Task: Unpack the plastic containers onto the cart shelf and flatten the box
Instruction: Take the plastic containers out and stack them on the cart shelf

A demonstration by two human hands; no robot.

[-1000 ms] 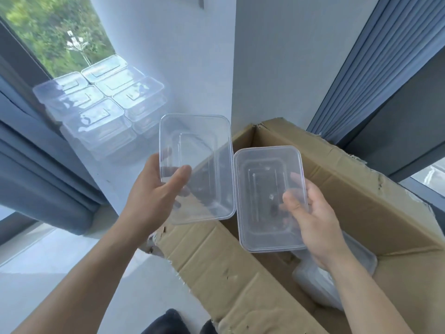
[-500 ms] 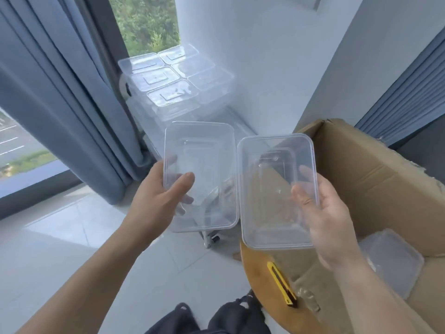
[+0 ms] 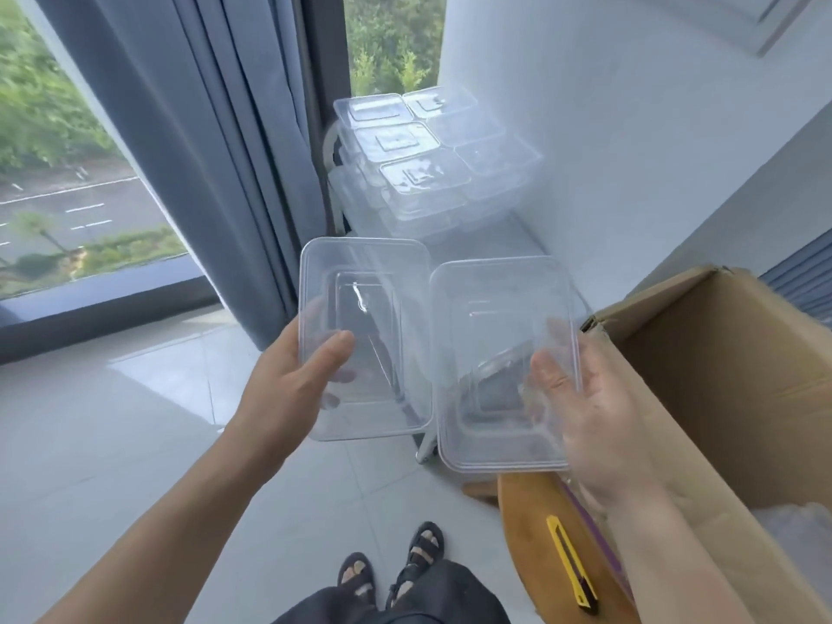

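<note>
left hand [image 3: 288, 380] grips one clear container [image 3: 364, 335], right hand [image 3: 594, 407] grips another container [image 3: 499, 362], seemingly mid-carry beside the open box [image 3: 720, 376], so next they likely need setting squarely atop the stack [image 3: 418, 173] on the cart [image 3: 486, 249].

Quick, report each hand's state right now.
Left hand: holding the left container.
Right hand: holding the right container.
</note>
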